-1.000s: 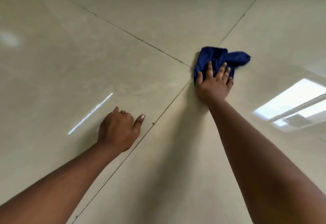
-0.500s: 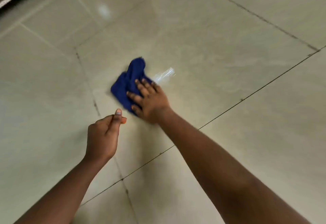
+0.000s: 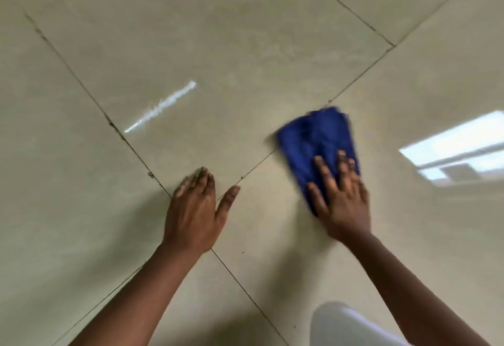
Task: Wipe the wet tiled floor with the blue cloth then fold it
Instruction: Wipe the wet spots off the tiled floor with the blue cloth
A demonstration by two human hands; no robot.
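At the far left, the tiled floor (image 3: 68, 209) spreads out in large beige glossy tiles, split by thin dark grout lines that cross the view on diagonals. A bright streak of reflected light (image 3: 161, 107) lies on the tile above the left hand. The left hand (image 3: 195, 215) rests palm down on the floor right where two grout lines meet, fingers extended and close together, thumb spread out to the side; it holds nothing. Its bare forearm runs down to the lower left edge.

To the right, well apart from the left hand, the right hand (image 3: 342, 201) presses flat on the blue cloth (image 3: 316, 138), fingers spread over its near part, not curled around it. The cloth lies bunched on the floor, just right of a grout line, its far end sticking out beyond the fingertips; its edges are blurred. Below the right forearm, a pale rounded shape (image 3: 343, 324) fills the bottom edge; I cannot tell what it is. At the far right, a window reflection (image 3: 458, 149) glows on the tile.
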